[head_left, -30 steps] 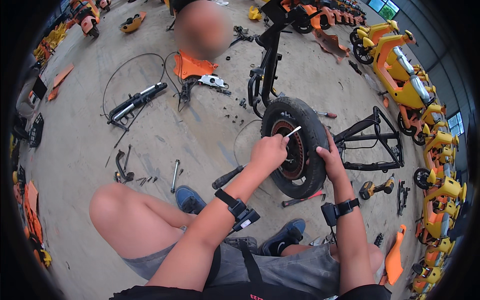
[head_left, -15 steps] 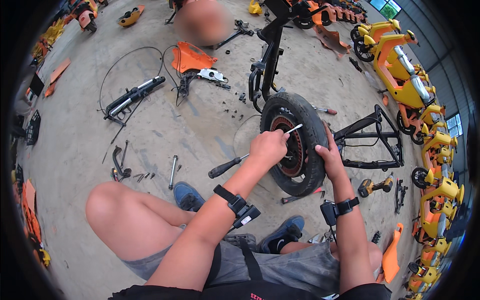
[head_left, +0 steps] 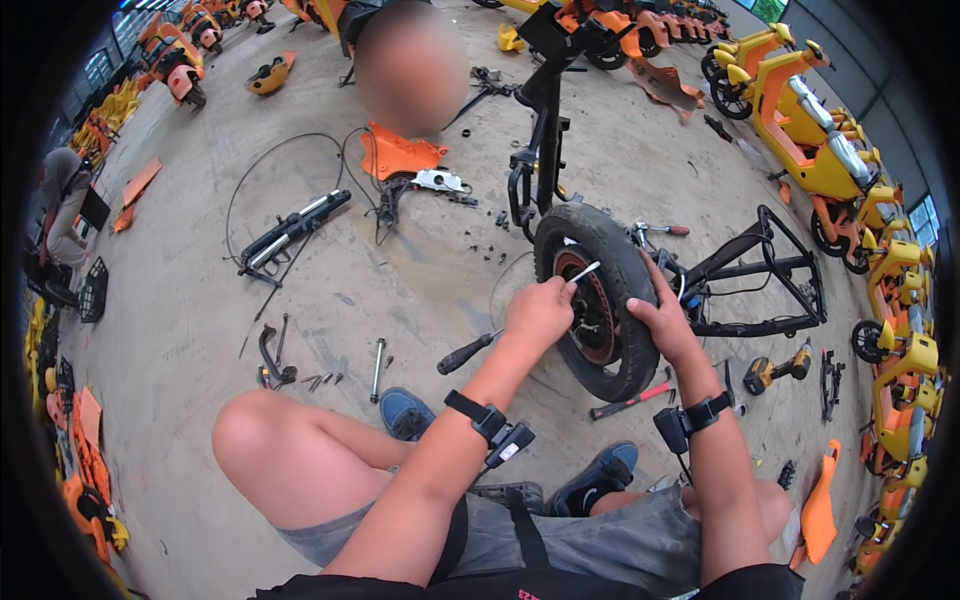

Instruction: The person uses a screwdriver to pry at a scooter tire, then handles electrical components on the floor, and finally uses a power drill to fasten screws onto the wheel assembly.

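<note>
My left hand (head_left: 540, 314) is closed around the shaft of a long screwdriver. Its black handle (head_left: 464, 356) sticks out behind my wrist, and the bright tip points at the hub side of the wheel. The wheel (head_left: 622, 372) has a black tyre and a reddish-brown ring of windings inside, and stands upright in front of me. My right hand (head_left: 664, 312) grips the tyre on its right side, thumb on the near face and fingers going behind, partly hidden. Whether the tip touches the ring I cannot tell.
A black frame (head_left: 750, 262) lies behind the wheel, with an upright black fork column (head_left: 541, 130). Around me are a red-handled hammer (head_left: 630, 402), a yellow drill (head_left: 778, 368), shock absorbers (head_left: 293, 232) and an orange panel (head_left: 400, 155). Yellow scooters (head_left: 800, 120) line the right. Another person sits ahead.
The view has shifted, so most things sit lower and further right. The wheel is turned slightly more edge-on, and both hands keep their holds on the screwdriver and the tyre.
</note>
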Available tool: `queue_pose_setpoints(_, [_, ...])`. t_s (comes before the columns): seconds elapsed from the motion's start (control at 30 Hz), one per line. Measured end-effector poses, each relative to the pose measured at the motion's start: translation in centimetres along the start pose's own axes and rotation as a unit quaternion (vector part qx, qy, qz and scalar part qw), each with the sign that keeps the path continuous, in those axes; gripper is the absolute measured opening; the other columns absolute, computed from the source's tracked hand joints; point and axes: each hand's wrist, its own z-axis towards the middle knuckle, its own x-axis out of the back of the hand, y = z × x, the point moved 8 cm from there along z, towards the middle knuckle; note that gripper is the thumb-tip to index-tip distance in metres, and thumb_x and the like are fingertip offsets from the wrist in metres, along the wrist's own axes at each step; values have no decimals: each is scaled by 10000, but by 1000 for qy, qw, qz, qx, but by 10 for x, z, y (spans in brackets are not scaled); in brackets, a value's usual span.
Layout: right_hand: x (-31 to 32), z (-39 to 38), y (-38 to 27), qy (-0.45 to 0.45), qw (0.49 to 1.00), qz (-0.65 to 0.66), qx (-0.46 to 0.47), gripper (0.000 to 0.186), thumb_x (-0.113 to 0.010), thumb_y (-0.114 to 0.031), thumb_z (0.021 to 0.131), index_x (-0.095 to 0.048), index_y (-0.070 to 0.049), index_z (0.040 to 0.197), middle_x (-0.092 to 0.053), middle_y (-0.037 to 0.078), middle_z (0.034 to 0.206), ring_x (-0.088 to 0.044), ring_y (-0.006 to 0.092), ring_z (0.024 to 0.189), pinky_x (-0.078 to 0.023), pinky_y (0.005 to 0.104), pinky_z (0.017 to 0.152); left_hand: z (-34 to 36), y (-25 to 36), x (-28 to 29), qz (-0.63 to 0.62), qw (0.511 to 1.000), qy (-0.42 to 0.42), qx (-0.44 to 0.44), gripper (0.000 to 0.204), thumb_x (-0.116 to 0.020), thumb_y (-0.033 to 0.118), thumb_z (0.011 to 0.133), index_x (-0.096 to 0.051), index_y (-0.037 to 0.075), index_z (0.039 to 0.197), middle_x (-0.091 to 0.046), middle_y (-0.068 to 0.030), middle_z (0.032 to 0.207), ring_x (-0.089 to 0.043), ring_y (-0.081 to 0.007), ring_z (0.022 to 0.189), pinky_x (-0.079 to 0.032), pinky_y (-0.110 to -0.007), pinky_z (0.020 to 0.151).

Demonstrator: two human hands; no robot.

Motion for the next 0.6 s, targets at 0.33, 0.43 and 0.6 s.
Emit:
queue_pose_setpoints(0.33, [9, -9, -3, -5, 997, 71, -32, 865, -670, -130, 827, -233, -70, 1571, -491, 165, 1415, -643, 235, 1054, -596, 354, 769, -5, 17, -4, 4, 1000, -9, 5, 358, -517, 347, 996, -643, 38, 867, -665, -239, 813, -625, -475, 819, -480, -575, 727])
queue_pose_setpoints(0.43, [11, -12, -2, -6, 996, 80, -29, 864, -674, -133, 831, -232, -69, 1570, -484, 168, 1419, -643, 236, 1049, -600, 363, 776, -4, 12, -14, 13, 1000, -8, 0, 359, -517, 354, 996, -642, 44, 864, -666, -238, 801, -627, -473, 799, -482, -575, 717])
queue_pose_setpoints(0.6, [10, -11, -1, -5, 997, 78, -29, 871, -678, -120, 834, -220, -69, 1573, -474, 168, 1428, -635, 241, 1067, -606, 370, 770, -4, 11, -11, -3, 999, 20, -40, 359, -526, 363, 993, -626, 49, 851, -656, -233, 759, -624, -470, 760, -473, -578, 681])
